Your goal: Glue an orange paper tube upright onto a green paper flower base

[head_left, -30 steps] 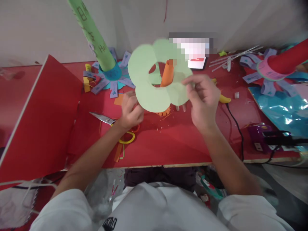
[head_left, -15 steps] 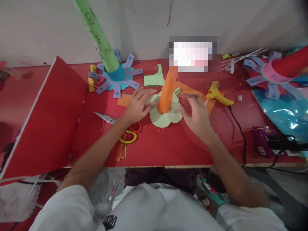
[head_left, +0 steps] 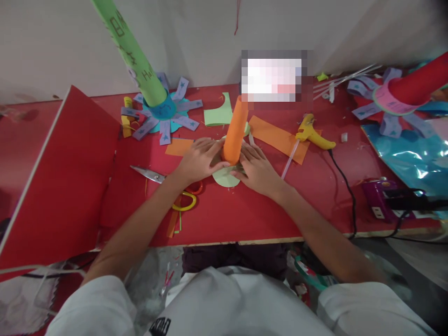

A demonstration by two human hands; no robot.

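An orange paper tube [head_left: 234,133] stands slightly tilted on a pale green flower-shaped paper base [head_left: 227,177]. My left hand [head_left: 199,158] lies flat on the base's left side, its fingers open and its thumb near the foot of the tube. On the other side my right hand [head_left: 257,168] presses down with open fingers, close against the tube's foot. Both hands cover most of the petals; only the front petal shows plainly. Neither hand is wrapped around anything.
Scissors [head_left: 150,175] lie left of my hands. To the right are a yellow glue gun [head_left: 315,133] with a glue stick and an orange paper strip [head_left: 269,133]. A green paper tube [head_left: 133,56] stands back left, a red tube [head_left: 416,91] far right. A red board [head_left: 66,186] rises at left.
Both hands have come inward and down onto the green base, beside the orange tube. Earlier they hovered apart on either side. A glue stick now shows right of my right hand.
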